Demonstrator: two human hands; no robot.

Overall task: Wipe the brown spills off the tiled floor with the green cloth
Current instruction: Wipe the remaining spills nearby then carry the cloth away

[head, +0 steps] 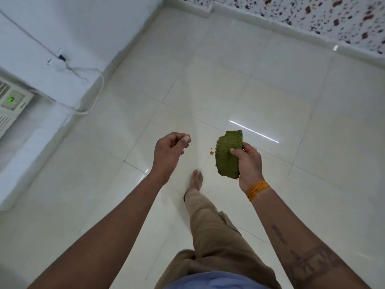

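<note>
The right hand (249, 163) grips the cloth (228, 155); the left hand (169, 149) hangs loosely curled, empty. Crouch and press the cloth flat onto the spill (211, 153) just beside it.

Glossy off-white tiled floor (270, 90), thin grey grout lines, bright streak of light reflected at centre. White wall (83, 24) far left with socket (62, 57) and white cable (98, 88). AC unit (10, 105) at left, green display lit. Speckled terrazzo surface (312, 13) far right.

Right grip (249, 163) clenched, left (169, 149) loose.
</note>
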